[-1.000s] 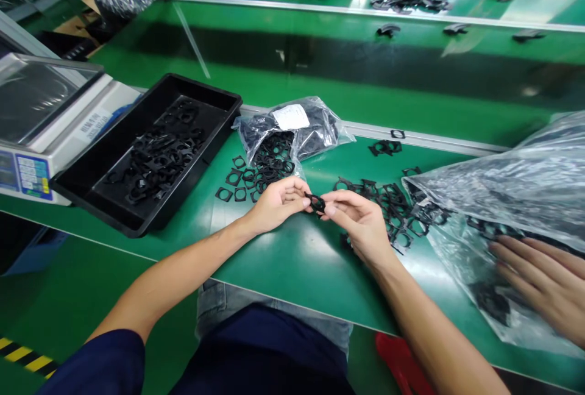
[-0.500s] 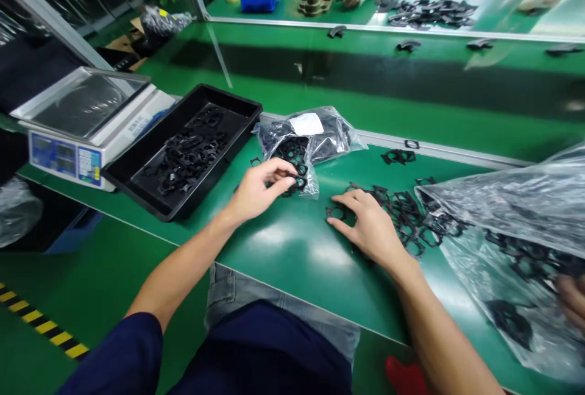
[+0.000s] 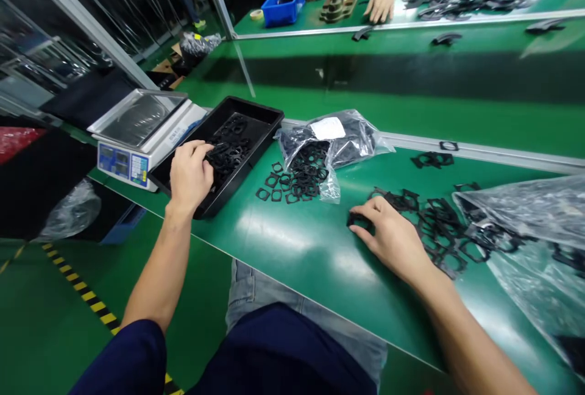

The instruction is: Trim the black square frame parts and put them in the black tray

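My left hand point(image 3: 189, 175) is over the near left side of the black tray point(image 3: 269, 133), fingers curled together; whatever is between the fingertips blends into the dark parts behind. Inside the tray lies a heap of black ring-shaped parts point(image 3: 235, 148). My right hand point(image 3: 388, 233) rests on the green table, thumb and fingers around a black plastic ring point(image 3: 358, 220). Beside and beyond it spreads a loose pile of similar black rings point(image 3: 439, 218). Between my hands, more flat black rings point(image 3: 301, 178) spill from a clear plastic bag point(image 3: 359, 133) with a white label.
A weighing scale point(image 3: 132, 139) stands left of the tray. On the right lies a large clear bag point(image 3: 539, 206) with black parts. Behind a metal rail point(image 3: 503, 162), curved black pieces point(image 3: 446, 39) lie on green. A co-worker's hands point(image 3: 381, 5) are near a blue bin point(image 3: 281, 11).
My left hand has moved left from the rings by the labelled bag to over the tray. My right hand stays by its pile, its fingers now closer around a ring. The view has shifted left.
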Demonstrator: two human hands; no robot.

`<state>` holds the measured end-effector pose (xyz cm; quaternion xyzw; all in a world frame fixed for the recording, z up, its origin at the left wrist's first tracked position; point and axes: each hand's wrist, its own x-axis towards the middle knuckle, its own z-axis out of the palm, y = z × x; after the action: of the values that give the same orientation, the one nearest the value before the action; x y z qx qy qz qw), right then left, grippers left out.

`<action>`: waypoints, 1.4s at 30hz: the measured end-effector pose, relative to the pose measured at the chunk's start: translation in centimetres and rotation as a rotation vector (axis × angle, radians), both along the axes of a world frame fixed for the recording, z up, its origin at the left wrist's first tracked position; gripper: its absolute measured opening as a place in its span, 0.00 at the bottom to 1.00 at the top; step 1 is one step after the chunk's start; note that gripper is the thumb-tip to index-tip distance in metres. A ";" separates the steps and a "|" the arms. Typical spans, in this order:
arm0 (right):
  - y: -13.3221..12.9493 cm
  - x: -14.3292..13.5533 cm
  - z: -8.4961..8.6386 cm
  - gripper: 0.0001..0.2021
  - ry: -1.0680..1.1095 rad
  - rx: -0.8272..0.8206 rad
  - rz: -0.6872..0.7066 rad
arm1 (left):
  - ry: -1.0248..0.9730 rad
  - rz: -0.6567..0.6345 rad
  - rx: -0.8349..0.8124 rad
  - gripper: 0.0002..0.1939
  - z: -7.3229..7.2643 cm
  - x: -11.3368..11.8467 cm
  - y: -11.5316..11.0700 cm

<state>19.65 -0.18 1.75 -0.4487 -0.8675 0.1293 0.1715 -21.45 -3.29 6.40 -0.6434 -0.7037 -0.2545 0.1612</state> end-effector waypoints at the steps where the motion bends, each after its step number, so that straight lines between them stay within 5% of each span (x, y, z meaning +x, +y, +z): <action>1: -0.1 -0.1 0.1 0.08 0.004 0.002 -0.003 | -0.014 -0.036 0.029 0.14 -0.1 1.2 0.0; 6: -0.3 -0.7 0.5 0.11 0.095 -0.019 0.044 | -0.086 -0.490 -0.151 0.08 -2.0 9.1 0.6; 11: -0.6 -1.1 1.0 0.13 0.283 -0.050 -0.033 | 0.010 -0.515 -0.321 0.05 -4.6 14.0 1.7; 14: -0.7 -1.1 1.1 0.10 0.399 -0.119 -0.132 | -0.005 -0.523 -0.267 0.07 -4.4 14.2 1.7; 20: -0.9 -0.9 1.4 0.04 0.529 -0.175 -0.202 | -0.065 -0.531 -0.216 0.08 -1.7 13.5 1.5; 23: -0.9 -0.9 1.5 0.06 0.583 -0.157 -0.214 | -0.159 -0.578 -0.206 0.09 -0.5 14.7 2.2; 26: -0.8 -1.0 1.7 0.08 0.789 -0.360 -0.289 | -0.367 -0.727 -0.150 0.08 -0.1 17.0 3.1; 33: -0.8 -1.3 1.8 0.17 1.140 -0.785 -0.415 | -0.613 -0.890 -0.013 0.08 -3.7 21.1 3.4; 37: -1.1 -1.6 1.6 0.19 1.163 -0.871 -0.415 | -0.543 -0.881 0.068 0.08 -5.6 20.9 3.0; 42: -1.3 -1.9 1.3 0.18 1.112 -0.872 -0.398 | -0.442 -0.868 0.122 0.08 -5.8 20.4 3.0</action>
<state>17.72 -1.51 3.09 -0.4934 -0.4240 0.6378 0.4123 -1.02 -0.31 0.61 -0.7974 -0.3716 -0.4694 -0.0753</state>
